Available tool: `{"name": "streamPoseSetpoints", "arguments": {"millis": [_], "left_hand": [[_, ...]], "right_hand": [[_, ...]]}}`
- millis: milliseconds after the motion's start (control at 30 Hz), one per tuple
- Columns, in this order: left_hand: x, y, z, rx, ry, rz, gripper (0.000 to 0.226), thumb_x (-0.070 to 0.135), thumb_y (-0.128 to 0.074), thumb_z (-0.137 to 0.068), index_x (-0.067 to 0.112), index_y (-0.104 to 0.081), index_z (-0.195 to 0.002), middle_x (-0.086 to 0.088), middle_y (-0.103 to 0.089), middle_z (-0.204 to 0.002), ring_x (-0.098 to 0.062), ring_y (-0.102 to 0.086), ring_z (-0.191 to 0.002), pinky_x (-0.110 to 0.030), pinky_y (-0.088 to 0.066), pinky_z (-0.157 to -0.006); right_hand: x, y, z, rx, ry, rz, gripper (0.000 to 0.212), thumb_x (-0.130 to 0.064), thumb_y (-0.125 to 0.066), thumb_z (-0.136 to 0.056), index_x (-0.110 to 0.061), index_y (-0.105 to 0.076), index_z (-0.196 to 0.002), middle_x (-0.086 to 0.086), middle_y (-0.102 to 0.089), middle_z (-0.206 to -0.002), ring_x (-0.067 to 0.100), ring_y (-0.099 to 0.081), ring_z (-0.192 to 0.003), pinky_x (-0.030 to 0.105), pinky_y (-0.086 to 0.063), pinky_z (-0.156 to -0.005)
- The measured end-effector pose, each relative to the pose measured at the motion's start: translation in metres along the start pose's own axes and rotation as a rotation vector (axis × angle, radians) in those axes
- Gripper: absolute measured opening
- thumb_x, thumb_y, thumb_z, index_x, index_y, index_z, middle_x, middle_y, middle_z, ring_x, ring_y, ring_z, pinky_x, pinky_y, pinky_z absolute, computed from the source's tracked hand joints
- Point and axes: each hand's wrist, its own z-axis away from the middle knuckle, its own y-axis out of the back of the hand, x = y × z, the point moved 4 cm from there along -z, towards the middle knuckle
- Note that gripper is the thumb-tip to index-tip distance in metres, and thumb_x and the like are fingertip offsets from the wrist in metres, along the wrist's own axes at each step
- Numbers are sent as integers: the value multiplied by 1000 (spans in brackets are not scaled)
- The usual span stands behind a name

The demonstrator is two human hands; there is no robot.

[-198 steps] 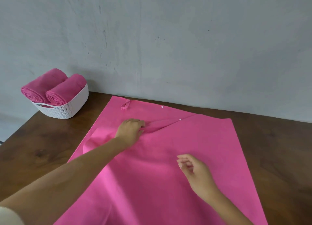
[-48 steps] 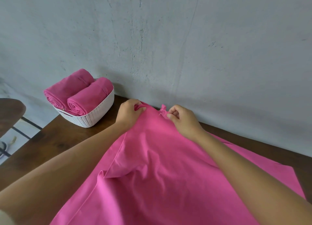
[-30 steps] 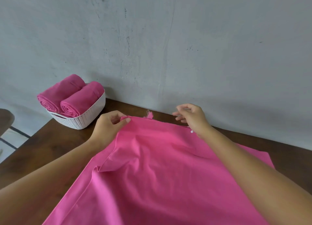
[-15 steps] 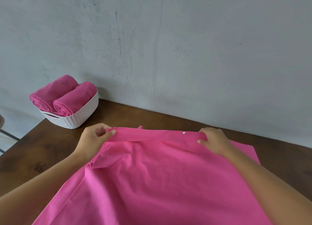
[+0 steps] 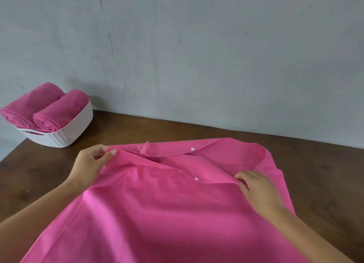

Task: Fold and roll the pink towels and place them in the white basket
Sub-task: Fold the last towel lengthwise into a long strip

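The head camera is the only view. In it, the pink towel [image 5: 157,213] lies spread over the brown worktop [image 5: 319,170], and its near end runs off the bottom of the frame. The left hand [image 5: 89,167] has its grip closed on the towel's far left corner. Thumb and fingers pinch the edge and hold it a little off the wood. The right hand [image 5: 258,191] has its grip curled on the same edge further along, with the fingertips tucked into the cloth near the right side. Between the 2 hands the far edge is turned back toward the person. That leaves a doubled band of cloth, with 2 white snaps [image 5: 192,149] and a small loop [image 5: 142,148] showing on it.

The white basket [image 5: 65,136] sits at the far left of the worktop, close to the grey wall [image 5: 197,55]. In it, 2 rolled towels [image 5: 49,114] lie side by side.

This looks to me like the first fold. The right side is drawn nearer than the left, so the crease runs slanted. I would bring the left corner level with it and hold the edge taut between both grips so the middle does not sag. Then I would lay edge onto edge and smooth outward from the crease. The cloth looks thin and likely to wrinkle, and the loop is best tucked inside.
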Motion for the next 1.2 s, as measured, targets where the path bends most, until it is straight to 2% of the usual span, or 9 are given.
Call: {"name": "streamPoseSetpoints", "arguments": {"millis": [133, 200, 300, 367, 500, 633, 733, 1033, 1200], "left_hand": [[-4, -2, 6, -5, 6, -2, 21, 20, -71, -94, 9, -69, -76, -10, -65, -69, -13, -52, -62, -18, -42, -56], [-4, -3, 10, -8, 7, -6, 23, 19, -72, -94, 9, -68, -73, 1, -61, -65, -8, -50, -59, -16, -41, -57], [-7, -6, 14, -36, 15, -9, 23, 19, -72, -93, 6, -68, -75, -6, -60, -69, -13, -51, -65, -30, -42, -68], [-8, -7, 15, -53, 15, -20, 22, 19, -73, -92, 4, -68, -77, -14, -61, -72, -16, -51, -68, -34, -41, -71], [-9, -8, 17, -35, 28, -36, 21, 21, -73, -93, 8, -69, -76, -2, -61, -69, -12, -51, -64, -32, -41, -69], [-16, -9, 16, -24, 52, -66, 23, 24, -74, -93, 7, -68, -78, -21, -63, -79, -16, -52, -68, -35, -42, -71], [-16, -8, 17, -6, 52, -80, 20, 23, -74, -92, 10, -70, -77, -20, -66, -82, -15, -53, -68, -34, -43, -72], [-14, -9, 20, 27, 49, -113, 19, 25, -74, -92, 20, -71, -74, -9, -70, -79, -14, -57, -71, -34, -45, -74], [-8, -4, 20, 39, 25, -100, 22, 23, -74, -92, 22, -70, -70, 1, -65, -68, -14, -55, -67, -33, -42, -71]], "right_hand": [[-14, -17, 33, 27, 66, -5, 20, -19, -87, -74, -26, -70, -83, -15, -65, -76, 12, -63, -65, 30, -52, -64], [-20, -20, 40, -5, 93, -2, 18, -46, -66, -89, -29, -68, -84, -17, -64, -76, 10, -61, -66, 31, -54, -65], [-19, -12, 34, -57, -27, -147, 54, -73, -30, -95, -32, -66, -93, -19, -64, -82, 6, -59, -74, 29, -49, -68], [-9, 0, 18, 21, -99, -234, 48, -66, -32, -99, -31, -66, -96, -17, -64, -85, 5, -58, -78, 28, -47, -66], [27, -1, -28, 113, -209, -159, 21, -36, -56, -98, -19, -66, -105, -3, -66, -98, 21, -61, -97, 37, -50, -78], [49, -22, -64, -47, -449, -92, 44, -41, -61, -97, -11, -52, -127, 14, -53, -123, 33, -51, -115, 46, -48, -93], [57, -37, -73, -118, -568, -83, 50, -33, -60, -97, -6, -43, -135, 21, -48, -131, 38, -47, -120, 49, -46, -99], [61, -40, -70, -125, -522, 29, 35, -5, -49, -93, -1, -45, -127, 21, -57, -124, 38, -53, -111, 47, -47, -92], [60, -25, -59, -171, -489, -91, 36, 4, -51, -92, -25, -51, -113, 9, -44, -111, 27, -55, -94, 44, -55, -79]]}}
